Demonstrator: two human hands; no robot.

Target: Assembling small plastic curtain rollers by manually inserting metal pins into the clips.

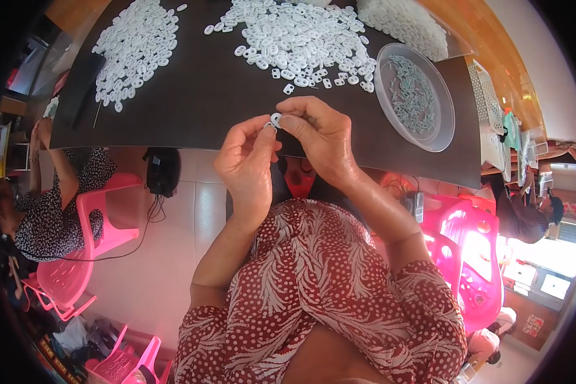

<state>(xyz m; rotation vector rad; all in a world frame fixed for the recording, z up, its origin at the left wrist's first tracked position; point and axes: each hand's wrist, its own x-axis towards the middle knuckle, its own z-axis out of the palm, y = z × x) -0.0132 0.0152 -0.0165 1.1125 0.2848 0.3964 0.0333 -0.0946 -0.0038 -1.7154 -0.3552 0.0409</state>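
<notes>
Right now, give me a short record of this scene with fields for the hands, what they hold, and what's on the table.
left hand: pinching a small white ring piece at the fingertips
right hand: pinching the same piece from the other side
table: dark top
white pieces: large loose pile beyond the hands
second pile: far left of the table
clear round tub: to the right, holding small grey-green parts
seated person: at the left edge, on a pink chair
</notes>
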